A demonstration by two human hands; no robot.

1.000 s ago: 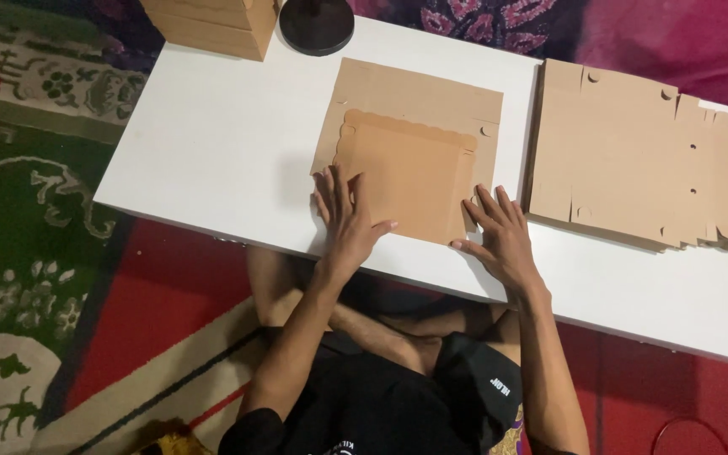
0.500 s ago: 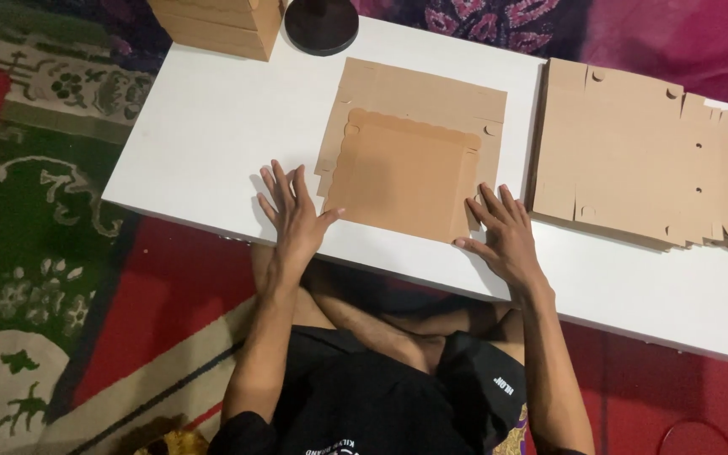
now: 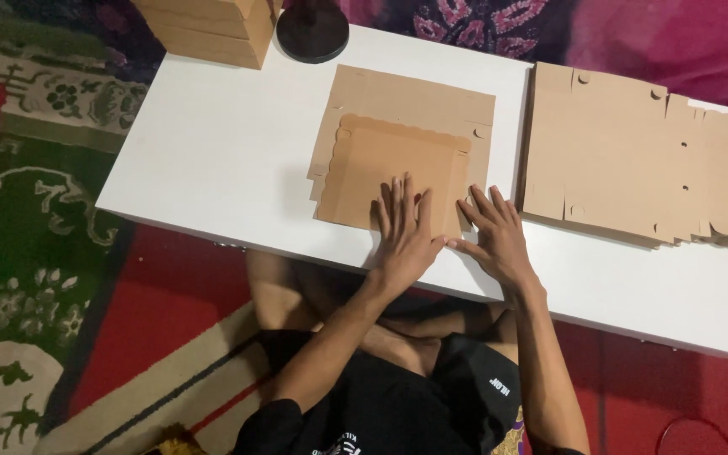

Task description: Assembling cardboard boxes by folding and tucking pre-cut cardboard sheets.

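- The left hand (image 3: 404,232) lay flat, fingers spread, on the near edge of the folded cardboard blank (image 3: 402,160); it pressed down and gripped nothing.
- The right hand (image 3: 495,236) lay open at the blank's 5 o'clock corner, fingertips on the cardboard, palm on the table; nothing was held.
- The blank rested at mid-table, its upper layer with a scalloped far edge folded over a larger lower panel.
- Judgement: the crease would set best with both palms kept flat, pressure run along the near fold from centre outward, and the layers' edges kept aligned so the panel did not skew.
- A stack of flat cardboard blanks (image 3: 634,160) lay at 3 o'clock from the work, just apart from it.
- A round black base (image 3: 312,34) stood at 11 o'clock, with stacked brown boxes (image 3: 208,29) beside it at the table's far corner.
- The white table (image 3: 212,152) was low; the person sat cross-legged at it on a red and green patterned rug (image 3: 35,236). Pink patterned fabric (image 3: 634,38) lay beyond.
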